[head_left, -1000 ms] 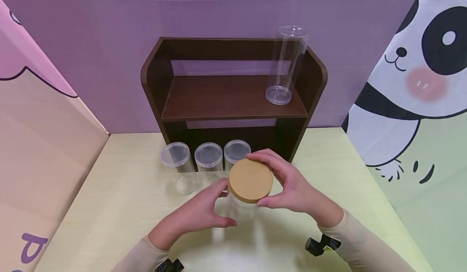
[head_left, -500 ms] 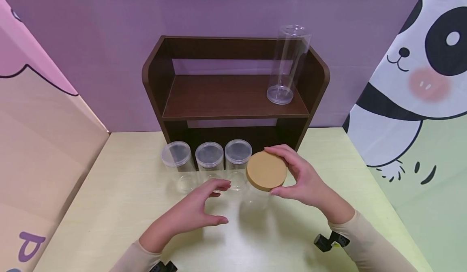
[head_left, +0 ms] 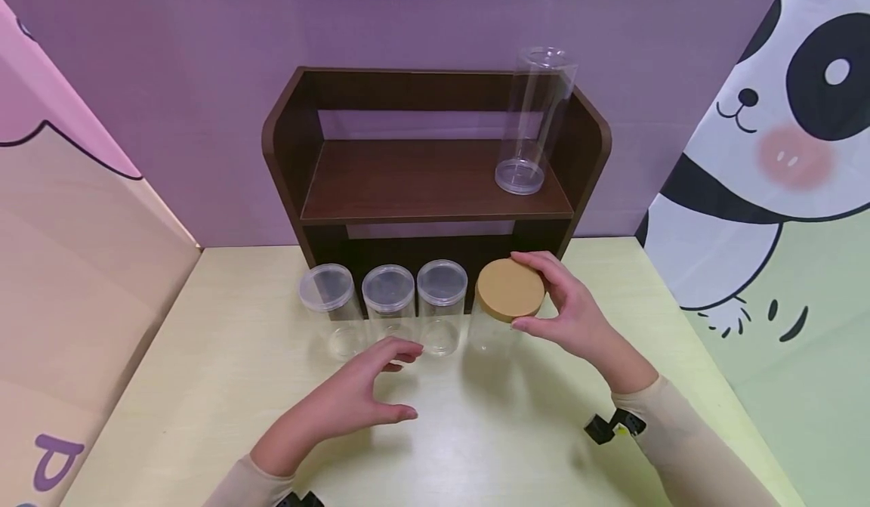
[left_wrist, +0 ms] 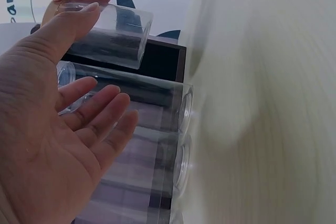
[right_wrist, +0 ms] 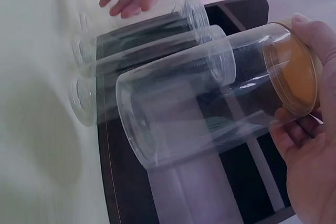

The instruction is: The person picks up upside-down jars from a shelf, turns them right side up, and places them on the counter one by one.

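Note:
My right hand [head_left: 574, 322] grips a clear jar by its tan lid [head_left: 510, 289], thumb and fingers around the lid's edge. The jar's see-through body [right_wrist: 194, 98] hangs slightly tilted, its bottom off the table in the right wrist view. To its left, three clear canisters with clear lids stand in a row: a left one [head_left: 328, 288], a middle one [head_left: 388, 289] and a right one [head_left: 442, 283]. In front of this row my left hand [head_left: 356, 397] hovers with relaxed, spread fingers, holding nothing. Its palm [left_wrist: 47, 145] faces the canisters.
Behind the row stands a dark brown two-tier shelf [head_left: 435, 182]. A tall clear canister [head_left: 519, 178] is upright at the right of its upper tier. The pale wooden table [head_left: 462, 446] stretches out in front. Printed cloth walls [head_left: 741, 265] close in the sides and back.
My right hand has carried the tan-lidded jar right and toward the shelf, beside the canister row. My left hand has let go of the jar and drawn back to the left.

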`<control>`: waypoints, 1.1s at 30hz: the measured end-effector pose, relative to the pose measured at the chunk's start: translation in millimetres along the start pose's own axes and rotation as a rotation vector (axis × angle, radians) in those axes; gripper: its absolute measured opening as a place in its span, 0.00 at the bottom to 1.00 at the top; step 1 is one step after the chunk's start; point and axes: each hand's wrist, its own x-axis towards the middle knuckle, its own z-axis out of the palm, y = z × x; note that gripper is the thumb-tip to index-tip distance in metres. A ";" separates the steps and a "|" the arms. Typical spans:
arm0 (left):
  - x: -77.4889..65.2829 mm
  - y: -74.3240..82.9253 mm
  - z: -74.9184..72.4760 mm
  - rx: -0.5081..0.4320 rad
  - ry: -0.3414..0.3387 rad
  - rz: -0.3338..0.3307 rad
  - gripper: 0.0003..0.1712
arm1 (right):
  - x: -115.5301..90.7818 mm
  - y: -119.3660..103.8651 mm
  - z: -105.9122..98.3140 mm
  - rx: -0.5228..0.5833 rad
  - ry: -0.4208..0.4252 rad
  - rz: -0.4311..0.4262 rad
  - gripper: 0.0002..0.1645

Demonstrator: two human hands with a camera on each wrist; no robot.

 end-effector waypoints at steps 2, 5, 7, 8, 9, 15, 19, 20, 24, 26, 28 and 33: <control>-2.0 -1.6 -0.7 -0.002 0.001 -0.007 0.42 | 1.6 2.2 -1.4 -0.003 0.011 0.022 0.54; -5.9 -4.1 -1.9 -0.004 0.005 -0.014 0.42 | 3.5 4.3 -3.1 -0.014 0.031 0.047 0.53; -8.4 -5.5 -2.2 -0.003 0.007 -0.012 0.41 | 4.4 4.9 -3.6 -0.020 0.042 0.062 0.53; -9.6 -6.2 -2.2 -0.004 0.007 -0.010 0.41 | 4.9 5.1 -3.6 -0.023 0.047 0.068 0.54; -10.6 -6.9 -2.0 -0.006 0.007 -0.007 0.40 | 5.2 5.6 -3.4 -0.027 0.052 0.074 0.54; -15.9 -13.0 2.1 -0.053 -0.011 0.001 0.37 | 4.9 16.5 1.9 -0.050 0.071 0.092 0.54; -17.3 -18.1 5.6 -0.084 -0.030 0.017 0.35 | 1.4 29.5 9.3 -0.070 0.071 0.090 0.54; -17.6 -18.8 6.3 -0.088 -0.034 0.022 0.34 | 0.6 32.8 11.4 -0.076 0.070 0.086 0.54; -18.3 -20.1 7.9 -0.095 -0.043 0.037 0.32 | -2.3 43.9 18.1 -0.111 0.073 0.063 0.53; -18.5 -19.9 8.1 -0.098 -0.045 0.040 0.31 | -3.4 46.7 20.3 -0.124 0.078 0.051 0.53; -18.6 -19.5 8.0 -0.097 -0.048 0.039 0.31 | -4.3 48.7 22.1 -0.130 0.083 0.054 0.52; -18.5 -19.0 7.1 -0.082 -0.051 0.020 0.31 | -7.2 52.4 25.6 -0.130 0.082 0.113 0.51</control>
